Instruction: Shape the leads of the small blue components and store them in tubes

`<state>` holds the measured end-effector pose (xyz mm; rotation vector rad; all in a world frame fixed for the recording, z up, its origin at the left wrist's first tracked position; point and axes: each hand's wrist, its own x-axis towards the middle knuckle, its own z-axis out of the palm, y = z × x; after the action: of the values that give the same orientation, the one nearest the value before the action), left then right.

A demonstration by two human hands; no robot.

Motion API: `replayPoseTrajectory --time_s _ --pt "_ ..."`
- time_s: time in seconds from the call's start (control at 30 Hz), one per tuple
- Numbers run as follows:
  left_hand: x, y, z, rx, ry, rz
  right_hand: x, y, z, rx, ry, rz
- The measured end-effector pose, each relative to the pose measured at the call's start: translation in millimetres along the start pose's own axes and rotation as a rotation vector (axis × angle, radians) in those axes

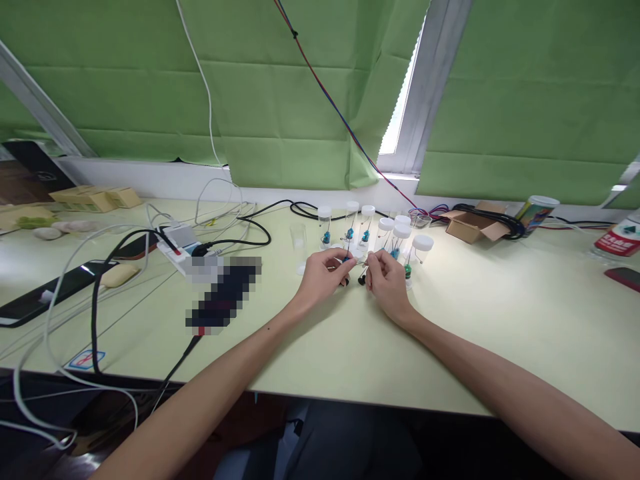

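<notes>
My left hand (325, 275) is closed in a pinch on a small blue part with a thin dark wire (348, 257) sticking up from it. Close beside it, my right hand (387, 283) is closed too, thumb against fingers; what it grips is too small to make out. A small black piece (362, 280) shows just below the right fingertips. Behind both hands stand several clear tubes with white lids (367, 211), holding small blue parts with wires. Nearest my right hand is a tube with a green part inside (408, 272). An upright clear tube without a lid (299, 247) stands left of the hands.
A power strip (183, 240) with plugs and tangled cables lies at the left, near a blurred dark device (225, 297). Toward the back right are an open cardboard box (470, 223), coiled black cable and a can (537, 212). A red-labelled bottle (620, 240) stands far right.
</notes>
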<state>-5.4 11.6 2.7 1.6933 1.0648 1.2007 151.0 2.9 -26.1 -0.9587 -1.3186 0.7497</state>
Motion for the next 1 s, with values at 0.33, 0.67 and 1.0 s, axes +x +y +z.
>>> replayPoseTrajectory --time_s 0.33,0.67,1.0 --pt "0.3 -3.7 0.1 -0.001 0.006 0.043 -0.2 -1.1 -0.2 -0.015 -0.005 -0.007" --pt "0.0 -0.9 0.1 -0.003 0.012 0.048 -0.4 -1.7 0.1 -0.017 -0.007 -0.003" --pt "0.3 -3.6 0.6 0.007 0.007 0.069 -0.3 -1.1 -0.2 -0.028 -0.01 -0.006"
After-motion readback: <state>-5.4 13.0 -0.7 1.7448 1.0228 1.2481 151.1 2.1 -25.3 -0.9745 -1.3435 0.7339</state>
